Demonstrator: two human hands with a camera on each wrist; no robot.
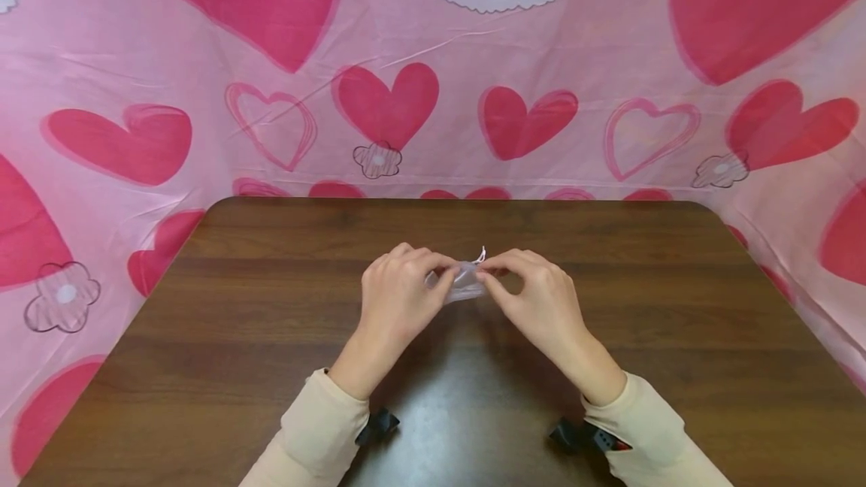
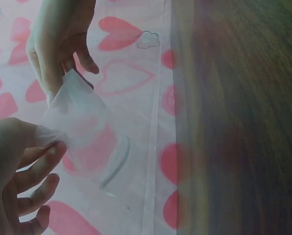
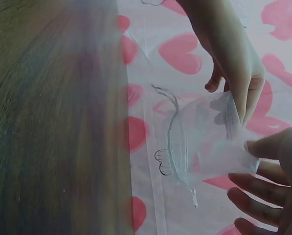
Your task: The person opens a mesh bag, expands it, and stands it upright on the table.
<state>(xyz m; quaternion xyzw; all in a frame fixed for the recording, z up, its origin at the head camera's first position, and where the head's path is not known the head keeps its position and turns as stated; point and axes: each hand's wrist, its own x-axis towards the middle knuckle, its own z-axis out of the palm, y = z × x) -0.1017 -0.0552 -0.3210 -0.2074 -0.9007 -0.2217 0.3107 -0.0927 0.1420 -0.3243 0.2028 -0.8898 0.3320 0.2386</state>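
Plainly, the sheer drawstring pouch is right between my hands, and I reckon everything turns on how it sits there. My left hand is on the left of the pouch, thumb and forefinger pinching one corner; my right hand is on the right of it, thumb and forefinger pinching the other. My remaining fingers bend loosely, clear of the pouch as far as the wrist views show. Neither hand is nearer, since both touch it. Its cord runs crosswise, from my left side toward my right, along the edge of the pouch opposite my fingertips, so that corded edge points away from me and down. Which way the pouch is longer I can't tell, because the film tilts and folds, nor can I make out whether its mouth is gaping. The brown table is below the pouch, seemingly apart from it, and the heart-printed cloth hangs beyond it. My pale cuffs are on the near side of the pouch.
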